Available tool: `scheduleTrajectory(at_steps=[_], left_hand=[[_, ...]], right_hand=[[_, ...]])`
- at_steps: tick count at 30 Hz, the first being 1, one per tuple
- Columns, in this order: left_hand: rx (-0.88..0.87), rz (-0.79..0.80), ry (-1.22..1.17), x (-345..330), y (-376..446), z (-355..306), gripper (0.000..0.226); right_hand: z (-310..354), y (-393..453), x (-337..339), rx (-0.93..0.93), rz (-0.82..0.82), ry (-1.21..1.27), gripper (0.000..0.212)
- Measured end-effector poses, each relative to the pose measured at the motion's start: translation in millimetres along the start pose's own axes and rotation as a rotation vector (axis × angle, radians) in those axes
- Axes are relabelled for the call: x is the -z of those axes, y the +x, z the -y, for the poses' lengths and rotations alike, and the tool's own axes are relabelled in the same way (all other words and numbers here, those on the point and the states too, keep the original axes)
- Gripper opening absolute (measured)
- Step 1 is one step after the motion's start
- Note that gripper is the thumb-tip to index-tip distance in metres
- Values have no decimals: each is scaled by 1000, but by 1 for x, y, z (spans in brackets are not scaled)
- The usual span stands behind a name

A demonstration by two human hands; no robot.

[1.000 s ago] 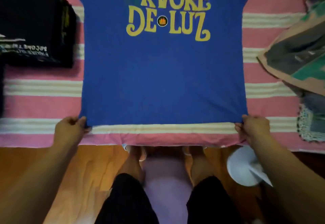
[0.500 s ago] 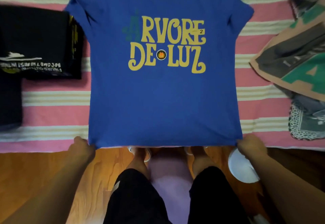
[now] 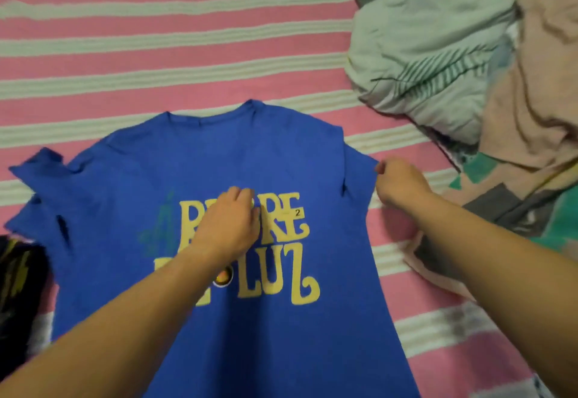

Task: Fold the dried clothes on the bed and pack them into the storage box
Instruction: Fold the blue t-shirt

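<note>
A blue T-shirt [image 3: 244, 153] with yellow lettering lies front up and spread flat on the pink and cream striped bed [image 3: 156, 63]. My left hand [image 3: 228, 225] rests on the chest print with its fingers bent down onto the cloth. My right hand [image 3: 398, 183] pinches the edge of the shirt's right sleeve at the shirt's right side. The left sleeve lies crumpled at the far left. No storage box is in sight.
A heap of unfolded clothes [image 3: 469, 53] in pale green, beige and patterned cloth fills the bed's right side. A folded black garment [image 3: 18, 288] with yellow print lies at the left edge, beside the shirt.
Both hands let go of the shirt's bottom hem and moved up: the left onto the chest print, the right to the right sleeve. The view has swung up the bed.
</note>
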State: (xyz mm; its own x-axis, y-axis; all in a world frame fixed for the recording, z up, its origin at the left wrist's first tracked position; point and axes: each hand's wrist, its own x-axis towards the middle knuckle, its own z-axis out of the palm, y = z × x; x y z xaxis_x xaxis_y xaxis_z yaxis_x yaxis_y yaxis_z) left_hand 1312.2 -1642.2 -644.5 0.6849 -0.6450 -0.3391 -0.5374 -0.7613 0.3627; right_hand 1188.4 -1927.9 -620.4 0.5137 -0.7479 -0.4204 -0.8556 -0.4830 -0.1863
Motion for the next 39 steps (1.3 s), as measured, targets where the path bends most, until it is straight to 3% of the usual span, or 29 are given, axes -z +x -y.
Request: scheduleTrajectory(at_steps=[2,5,7,9,12,16,19,23,25,28,30,32,35,39], left_hand=[[-93,-119,93,-23,64,0,52],[23,-192,110,-44,131,2,69],[67,-252,62,-55,147,5,71],[50,-285,28,-59,149,5,69],[43,-253,90,-60,146,6,63],[119,-191,262,-37,172,-8,63],[113,-188,356,-10,207,-9,58],[-35,-443,311,10,233,2,39],[-162,-468,293,12,248,-1,27],[-236,-311,170,16,262,-6,30],[-182,-437,82,25,260,-3,27],[16,-531,-60,31,248,3,21],[353,-309,-294,32,240,3,31],[448,-149,-628,43,251,-2,38]], right_hand=[[14,40,-17,34,-93,-15,30],[33,75,-45,98,-95,-26,39],[33,81,-56,121,-70,30,26],[9,79,-49,51,-171,4,15],[-46,66,-31,-270,-332,71,24],[-61,57,-37,-348,-219,168,29],[-55,72,-30,-395,-225,332,42],[-59,102,-25,-468,-247,392,58],[-49,107,-23,-335,-346,240,60],[-27,116,-27,180,-530,-85,51],[-19,132,-35,392,-456,-119,36],[-14,144,-38,456,-370,-105,20],[-16,151,-31,451,-423,-177,14],[-24,148,-25,241,-409,-264,10]])
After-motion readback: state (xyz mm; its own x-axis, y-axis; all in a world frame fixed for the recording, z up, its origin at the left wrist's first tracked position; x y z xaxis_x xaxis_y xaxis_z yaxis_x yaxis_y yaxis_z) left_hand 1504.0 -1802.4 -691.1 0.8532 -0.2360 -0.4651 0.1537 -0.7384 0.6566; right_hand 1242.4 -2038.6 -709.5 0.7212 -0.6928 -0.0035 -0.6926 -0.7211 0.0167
